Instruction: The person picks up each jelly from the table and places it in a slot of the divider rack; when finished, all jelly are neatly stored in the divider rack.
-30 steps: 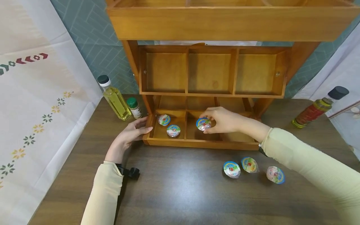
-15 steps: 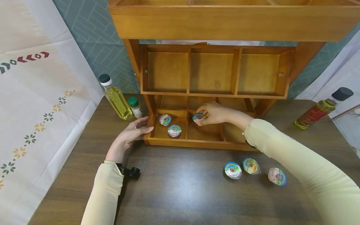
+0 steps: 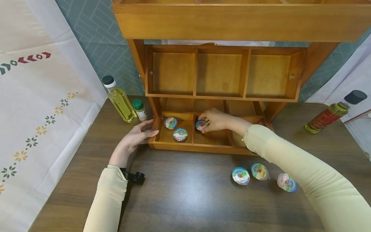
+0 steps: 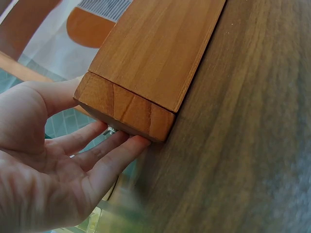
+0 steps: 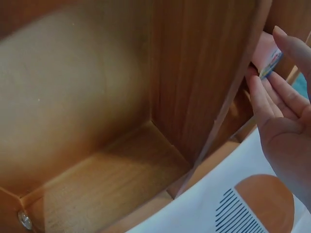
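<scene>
At the left end of the wooden rack's bottom tray (image 3: pixel 174 147), my left hand (image 3: pixel 134 138) holds the corner; the left wrist view shows its thumb on one side of the wood (image 4: pixel 127 108) and fingertips on the other. My right hand (image 3: pixel 216 121) pinches a small lidded cup (image 3: pixel 200 125) at the left back of the tray's middle compartment. Only part of that cup (image 5: pixel 267 56) shows in the right wrist view, between thumb and fingers. Two similar cups, one at the back (image 3: pixel 170 122) and one nearer the front (image 3: pixel 180 134), sit in the left compartment.
Three cups (image 3: pixel 241 176) (image 3: pixel 259 171) (image 3: pixel 286 182) lie on the table at front right. An oil bottle (image 3: pixel 123 104) and green-capped jar (image 3: pixel 140 111) stand left of the rack, a red-labelled bottle (image 3: pixel 327 116) right. The middle tray (image 3: pixel 220 75) overhangs the bottom one.
My right hand has moved left and slightly back with its cup, from the middle compartment's centre to beside the left divider. My left hand keeps its place on the tray corner.
</scene>
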Demonstrator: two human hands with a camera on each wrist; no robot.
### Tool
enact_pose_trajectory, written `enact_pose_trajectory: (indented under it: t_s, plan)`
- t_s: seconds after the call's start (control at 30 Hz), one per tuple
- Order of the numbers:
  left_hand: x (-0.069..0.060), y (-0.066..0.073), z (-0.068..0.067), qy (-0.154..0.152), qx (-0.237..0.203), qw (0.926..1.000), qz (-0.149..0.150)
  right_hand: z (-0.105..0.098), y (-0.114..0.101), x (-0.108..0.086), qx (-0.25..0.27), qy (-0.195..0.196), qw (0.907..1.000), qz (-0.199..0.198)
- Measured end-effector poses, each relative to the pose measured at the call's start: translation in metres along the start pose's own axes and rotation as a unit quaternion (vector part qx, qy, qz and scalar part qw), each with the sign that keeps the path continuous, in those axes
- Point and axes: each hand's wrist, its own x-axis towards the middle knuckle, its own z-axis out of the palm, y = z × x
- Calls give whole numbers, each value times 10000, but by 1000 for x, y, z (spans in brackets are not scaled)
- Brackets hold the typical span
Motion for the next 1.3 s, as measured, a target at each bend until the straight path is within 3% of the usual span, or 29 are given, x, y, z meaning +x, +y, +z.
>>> enact_pose_trajectory:
  t_s: [0.27, 0.63, 0.97, 1.3]
  plan:
    - [0, -1, 0, 3, 22, 10000, 80, 7, -2, -3, -374, 242, 9988, 204]
    - [1, -1, 0, -27, -2, 10000, 45, -3, 4, -17, 250, 297, 9985, 393]
    - [-1, 0, 1, 18, 83, 9999, 117, -12, 7, -59, 286, 888, 9956, 44]
    - [-2, 1, 1, -30, 41, 9999, 100, 4, 10, -106, 799, 1373, 9868, -318]
